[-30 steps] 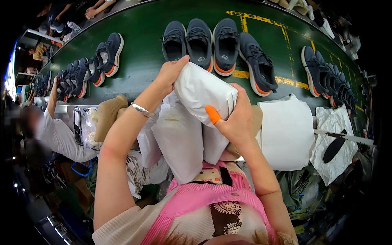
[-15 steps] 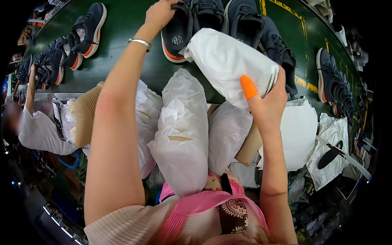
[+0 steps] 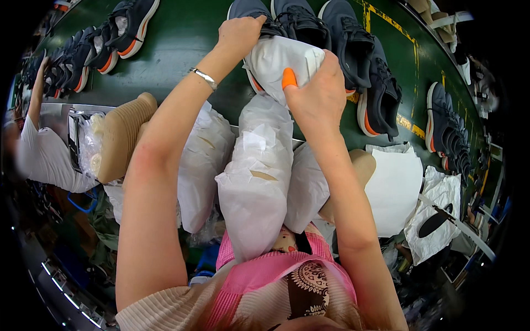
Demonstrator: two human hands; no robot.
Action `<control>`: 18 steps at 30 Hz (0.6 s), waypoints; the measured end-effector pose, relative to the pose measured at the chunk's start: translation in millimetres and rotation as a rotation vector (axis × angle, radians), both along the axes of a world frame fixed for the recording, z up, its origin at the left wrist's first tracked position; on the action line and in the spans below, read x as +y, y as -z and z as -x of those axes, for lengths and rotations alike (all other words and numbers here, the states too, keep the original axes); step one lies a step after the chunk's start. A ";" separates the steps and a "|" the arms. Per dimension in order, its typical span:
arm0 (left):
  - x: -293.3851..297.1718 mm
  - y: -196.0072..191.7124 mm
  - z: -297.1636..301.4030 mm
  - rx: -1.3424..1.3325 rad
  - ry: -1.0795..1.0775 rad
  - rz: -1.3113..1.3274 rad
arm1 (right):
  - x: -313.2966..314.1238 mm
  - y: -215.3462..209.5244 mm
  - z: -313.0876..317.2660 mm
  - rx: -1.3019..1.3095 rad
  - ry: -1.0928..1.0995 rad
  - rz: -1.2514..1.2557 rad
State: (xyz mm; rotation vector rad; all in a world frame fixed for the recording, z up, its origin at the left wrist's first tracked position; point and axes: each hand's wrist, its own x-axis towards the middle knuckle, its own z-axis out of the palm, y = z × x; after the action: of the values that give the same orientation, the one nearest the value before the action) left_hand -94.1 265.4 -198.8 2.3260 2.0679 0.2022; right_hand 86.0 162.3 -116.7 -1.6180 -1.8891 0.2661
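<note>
My right hand [image 3: 323, 91], an orange cover on its thumb, is closed around a white paper-wrapped bundle [image 3: 279, 58]. The bundle lies over the opening and heel of a dark sneaker [image 3: 248, 8] with an orange and white sole. Whether its far end is inside the shoe, I cannot tell. At that sneaker's collar, my left hand [image 3: 240, 37] has its fingers closed on the upper; a silver bracelet circles the wrist. More dark sneakers [image 3: 301, 25] stand just to the right. Nearer me, a large bundle wrapped in white paper [image 3: 256, 187] stands upright between similar ones.
Rows of sneakers line the green table [image 3: 182, 49] at far left and right. Along the near edge are stacked tan shaped inserts [image 3: 124, 132], white paper sheets [image 3: 392, 187] and crumpled paper with a black insole [image 3: 436, 220]. A co-worker's arm [image 3: 36, 94] reaches in at left.
My right hand has carried the white bundle left and onto the sneaker. My left hand has shifted right and nearer, staying on that shoe. The view has shifted slightly.
</note>
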 end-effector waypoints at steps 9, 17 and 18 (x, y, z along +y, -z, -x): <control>11.1 -5.6 3.6 -0.113 0.025 -0.069 | 51.1 78.9 33.7 -0.058 -0.163 -0.238; 15.3 -4.2 23.5 -0.165 -0.098 0.084 | 68.9 29.0 26.2 -0.336 -0.386 -0.074; 20.4 -1.7 26.1 -0.133 -0.066 0.070 | 73.5 29.5 27.7 -0.338 -0.406 -0.139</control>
State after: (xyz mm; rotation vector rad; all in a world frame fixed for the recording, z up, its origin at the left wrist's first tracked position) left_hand -120.2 285.8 -197.2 2.1438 2.0551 0.2735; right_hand 58.4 235.8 -146.3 -1.2336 -2.4329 0.0245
